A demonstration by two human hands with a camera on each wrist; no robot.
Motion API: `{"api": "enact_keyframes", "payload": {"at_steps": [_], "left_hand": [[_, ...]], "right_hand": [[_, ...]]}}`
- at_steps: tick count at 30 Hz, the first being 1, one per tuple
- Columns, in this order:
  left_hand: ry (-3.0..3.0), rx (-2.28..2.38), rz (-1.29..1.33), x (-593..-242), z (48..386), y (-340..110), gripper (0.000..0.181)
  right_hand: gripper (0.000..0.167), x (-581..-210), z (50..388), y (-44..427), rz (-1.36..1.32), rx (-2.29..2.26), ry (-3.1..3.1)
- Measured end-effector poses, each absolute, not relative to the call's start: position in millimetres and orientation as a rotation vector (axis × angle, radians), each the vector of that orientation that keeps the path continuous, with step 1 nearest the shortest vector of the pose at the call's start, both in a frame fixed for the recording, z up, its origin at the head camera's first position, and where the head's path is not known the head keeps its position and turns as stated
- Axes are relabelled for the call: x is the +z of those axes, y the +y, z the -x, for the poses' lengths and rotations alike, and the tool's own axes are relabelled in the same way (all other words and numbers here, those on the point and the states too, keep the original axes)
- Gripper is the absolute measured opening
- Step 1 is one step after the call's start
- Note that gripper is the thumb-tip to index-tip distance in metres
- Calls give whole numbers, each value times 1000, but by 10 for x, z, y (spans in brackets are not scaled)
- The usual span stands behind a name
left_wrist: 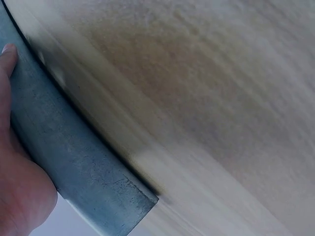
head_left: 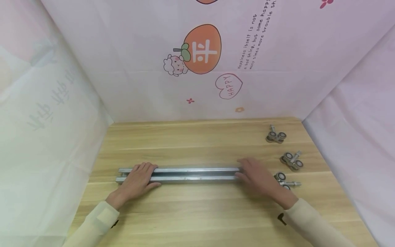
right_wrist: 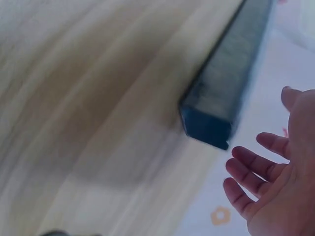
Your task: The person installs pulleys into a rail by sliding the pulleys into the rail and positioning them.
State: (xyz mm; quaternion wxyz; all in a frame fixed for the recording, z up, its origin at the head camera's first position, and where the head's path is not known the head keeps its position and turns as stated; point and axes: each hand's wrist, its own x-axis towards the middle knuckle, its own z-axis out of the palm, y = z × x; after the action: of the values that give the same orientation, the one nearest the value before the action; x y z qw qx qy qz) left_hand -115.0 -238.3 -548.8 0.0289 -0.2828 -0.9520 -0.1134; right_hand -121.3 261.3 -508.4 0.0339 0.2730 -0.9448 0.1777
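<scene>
A long metal channel rail (head_left: pixel 197 170) lies crosswise on the wooden table, its open slot facing up. My left hand (head_left: pixel 138 180) grips it near the left end, fingers over the top and thumb on the near side. In the left wrist view the thumb presses the rail's grey side wall (left_wrist: pixel 74 137). At the rail's right end is my right hand (head_left: pixel 259 178), which in the right wrist view has loosely bent fingers (right_wrist: pixel 251 169) apart from the rail end (right_wrist: pixel 206 125) and nothing in them. Just right of that hand sits a roller trolley with a bolt (head_left: pixel 280 176), partly hidden by it.
Two more roller trolleys lie farther back on the right: one in the middle (head_left: pixel 288 157) and one near the back edge (head_left: pixel 271 136). Printed cloth walls (head_left: pixel 139 89) enclose the table (head_left: pixel 191 212) at the left, back and right.
</scene>
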Motion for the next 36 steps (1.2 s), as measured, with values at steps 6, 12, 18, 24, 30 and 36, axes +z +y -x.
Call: {"api": "enact_keyframes", "payload": {"at_steps": [6, 12, 18, 24, 30, 36], "left_hand": [[-2925, -328, 873, -5503, 1141, -2394, 67], [-2888, -324, 878, -5528, 1139, -2399, 66], [-2916, -309, 864, -5530, 1130, -2394, 67], [-2889, -315, 864, -5528, 1122, -2384, 66], [-2871, -331, 866, -5543, 1133, -2383, 65], [-2913, -345, 850, -5549, 1146, -2387, 65]], "right_hand": [[43, -4924, 1135, 2768, -712, 539, -2938], [44, -4862, 1058, 2946, -544, 531, -2967], [35, -4762, 1019, 3162, -439, 482, -2983], [38, -4770, 971, 3467, -332, 460, -3022], [45, -4802, 937, 3802, -200, 455, -3101], [45, -4770, 888, 4086, -121, 409, -3172]]}}
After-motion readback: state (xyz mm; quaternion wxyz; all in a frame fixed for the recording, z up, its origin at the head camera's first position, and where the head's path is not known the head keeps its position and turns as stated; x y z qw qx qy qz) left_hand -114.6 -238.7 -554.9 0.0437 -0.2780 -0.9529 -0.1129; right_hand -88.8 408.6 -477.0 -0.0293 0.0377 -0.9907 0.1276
